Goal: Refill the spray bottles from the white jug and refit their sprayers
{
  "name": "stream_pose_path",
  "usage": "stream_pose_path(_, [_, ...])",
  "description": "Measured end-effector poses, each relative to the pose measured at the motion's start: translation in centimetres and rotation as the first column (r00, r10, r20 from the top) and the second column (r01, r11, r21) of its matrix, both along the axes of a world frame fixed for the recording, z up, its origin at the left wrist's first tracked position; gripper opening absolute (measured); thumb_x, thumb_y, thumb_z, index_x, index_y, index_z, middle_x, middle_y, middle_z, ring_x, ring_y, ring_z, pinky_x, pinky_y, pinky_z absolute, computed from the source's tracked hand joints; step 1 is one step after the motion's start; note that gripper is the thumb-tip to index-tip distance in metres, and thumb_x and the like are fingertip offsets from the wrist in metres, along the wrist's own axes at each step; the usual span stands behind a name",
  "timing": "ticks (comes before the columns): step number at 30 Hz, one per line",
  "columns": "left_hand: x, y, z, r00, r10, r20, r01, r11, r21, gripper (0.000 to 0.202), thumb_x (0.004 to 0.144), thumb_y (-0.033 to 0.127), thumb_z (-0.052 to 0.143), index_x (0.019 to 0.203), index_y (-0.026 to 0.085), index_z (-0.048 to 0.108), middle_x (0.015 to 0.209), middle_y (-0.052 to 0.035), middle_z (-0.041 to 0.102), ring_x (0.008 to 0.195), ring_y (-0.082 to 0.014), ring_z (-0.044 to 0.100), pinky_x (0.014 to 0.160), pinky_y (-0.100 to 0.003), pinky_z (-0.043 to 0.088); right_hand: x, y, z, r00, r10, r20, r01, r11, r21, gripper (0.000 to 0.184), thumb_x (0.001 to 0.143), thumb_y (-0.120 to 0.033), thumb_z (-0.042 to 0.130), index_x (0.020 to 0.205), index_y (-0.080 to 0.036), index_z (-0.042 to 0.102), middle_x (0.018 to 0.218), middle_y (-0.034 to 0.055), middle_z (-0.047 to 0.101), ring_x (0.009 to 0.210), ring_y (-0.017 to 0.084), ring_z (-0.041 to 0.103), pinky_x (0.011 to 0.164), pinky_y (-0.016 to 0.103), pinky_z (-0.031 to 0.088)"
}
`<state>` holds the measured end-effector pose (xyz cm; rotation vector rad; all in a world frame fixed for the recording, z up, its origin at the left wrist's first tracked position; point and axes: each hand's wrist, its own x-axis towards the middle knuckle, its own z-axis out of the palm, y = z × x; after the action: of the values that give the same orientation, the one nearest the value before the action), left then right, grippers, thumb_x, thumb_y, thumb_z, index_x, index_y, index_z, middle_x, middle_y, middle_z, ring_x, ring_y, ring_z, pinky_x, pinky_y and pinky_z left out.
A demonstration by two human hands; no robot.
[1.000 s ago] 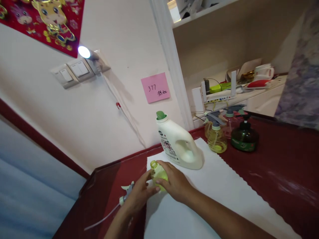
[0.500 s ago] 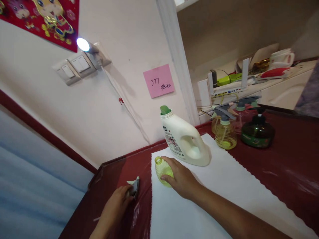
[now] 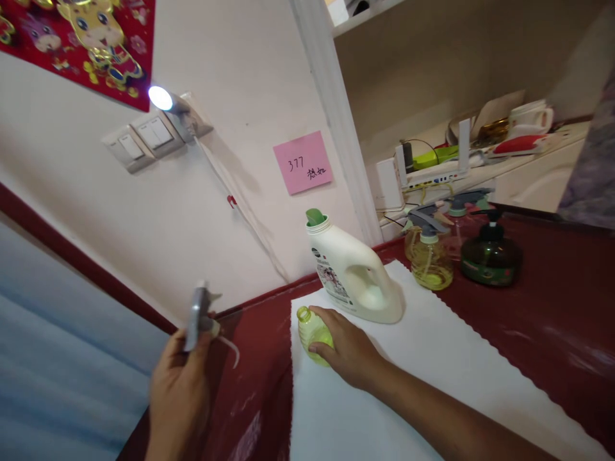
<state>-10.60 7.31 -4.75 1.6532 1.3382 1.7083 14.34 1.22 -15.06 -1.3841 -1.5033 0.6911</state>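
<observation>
My left hand (image 3: 180, 384) grips a grey spray head (image 3: 196, 317) above the dark red table, its thin curved dip tube hanging out to the right. My right hand (image 3: 348, 346) wraps round a small clear yellow-green bottle (image 3: 312, 333); the bottle's neck is uncapped and some liquid shows inside. Just behind that bottle, a large cream detergent jug (image 3: 358, 272) stands upright with a green spout at its open mouth. Both bottle and jug rest on a white sheet (image 3: 365, 410).
Further right stand a yellow spray bottle (image 3: 432, 266), other spray bottles behind it and a dark green pump bottle (image 3: 491, 256). A white router (image 3: 435, 179) sits near the shelf. The wall carries a pink note (image 3: 303, 163) and a cable (image 3: 254, 234). A blue curtain (image 3: 57, 358) hangs left.
My left hand has lifted the spray head off the table and moved it up and left, bringing its tube into view. My right hand stays on the bottle.
</observation>
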Motion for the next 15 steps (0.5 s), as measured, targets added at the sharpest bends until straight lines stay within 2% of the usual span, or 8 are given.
stream_pose_path(2, [3.0,-1.2,2.7,0.941,-0.125,0.314,0.078,0.985,0.157,0.032,0.077,0.035,0.086,0.106,0.026,0.076,0.107,0.0002,0.075,0.09,-0.0157,0.069,0.079,-0.026,0.06,0.0,0.0,0.0,1.0,0.006,-0.001,-0.006,1.0,0.001,0.066,0.088,-0.025,0.064,0.152,-0.025,0.047,0.151,0.0089,0.058,0.137,0.029,0.054,0.113,0.045,0.043])
stream_pose_path(3, [4.4,-1.7,3.9,0.899,-0.178,0.4,0.102,0.973,0.205,0.029,0.077,0.032,0.088,0.102,0.025,0.076,0.106,0.0009,0.074,0.09,-0.0148,0.068,0.083,-0.028,0.062,0.0,-0.1,0.0,1.0,0.008,-0.001,-0.008,1.0,0.001,0.066,0.088,-0.025,0.063,0.152,-0.025,0.047,0.151,0.0087,0.058,0.137,0.028,0.054,0.113,0.045,0.043])
stream_pose_path(6, [7.4,-2.5,5.8,0.835,-0.302,0.461,0.18,0.94,0.289,0.016,0.084,0.03,0.083,0.096,0.024,0.074,0.11,0.0015,0.073,0.091,-0.012,0.066,0.086,-0.025,0.061,0.0,-0.1,0.0,1.0,0.012,-0.003,-0.012,1.0,0.002,0.067,0.088,-0.025,0.063,0.152,-0.025,0.047,0.151,0.0086,0.058,0.137,0.028,0.053,0.113,0.044,0.042])
stream_pose_path(9, [9.1,-2.2,5.7,0.806,-0.346,0.48,0.234,0.932,0.278,0.012,0.087,0.029,0.081,0.096,0.024,0.074,0.113,0.0012,0.073,0.092,-0.0112,0.066,0.086,-0.024,0.061,0.0,0.0,0.0,1.0,0.014,-0.002,-0.014,1.0,0.005,0.067,0.087,-0.024,0.064,0.152,-0.023,0.047,0.152,0.0094,0.058,0.139,0.028,0.052,0.114,0.045,0.042])
stream_pose_path(15, [11.0,-0.5,3.6,0.769,-0.381,0.514,0.306,0.925,0.227,0.022,0.081,0.033,0.086,0.096,0.023,0.072,0.112,0.0004,0.071,0.092,-0.0118,0.065,0.088,-0.026,0.058,0.0,0.2,0.1,1.0,0.006,0.003,-0.006,1.0,0.008,0.068,0.086,-0.023,0.067,0.151,-0.025,0.048,0.15,0.0093,0.059,0.137,0.029,0.053,0.113,0.045,0.042])
